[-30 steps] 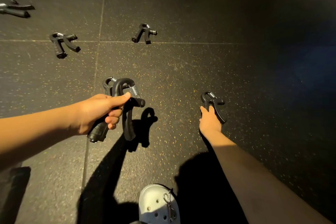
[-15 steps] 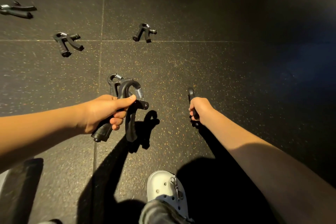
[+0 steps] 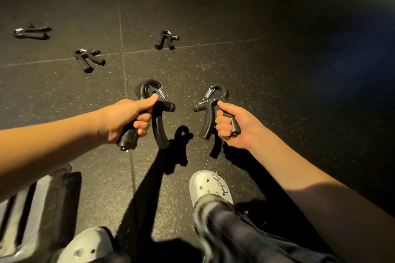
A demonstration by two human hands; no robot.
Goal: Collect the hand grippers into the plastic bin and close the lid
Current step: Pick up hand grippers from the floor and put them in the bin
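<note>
My left hand (image 3: 125, 118) grips the handle of a black hand gripper (image 3: 159, 128), held above the floor; a second loop seems to sit behind it. My right hand (image 3: 237, 128) grips one handle of another black hand gripper (image 3: 207, 123), lifted off the floor at the same height. Three more hand grippers lie on the dark speckled floor farther out: one at far left (image 3: 32, 33), one left of centre (image 3: 88, 60), one at centre (image 3: 167, 39). A blurred grey ribbed plastic piece (image 3: 25, 220), maybe the bin or its lid, shows at bottom left.
My two white clogs stand below the hands, one at centre (image 3: 210, 186) and one at the bottom edge (image 3: 85, 245). Floor tile seams (image 3: 123, 53) cross between the lying grippers. The right side of the floor is in deep shadow.
My right hand has picked its hand gripper up off the floor and turned it upright. The view has shifted, bringing the grey plastic piece and a second clog into sight.
</note>
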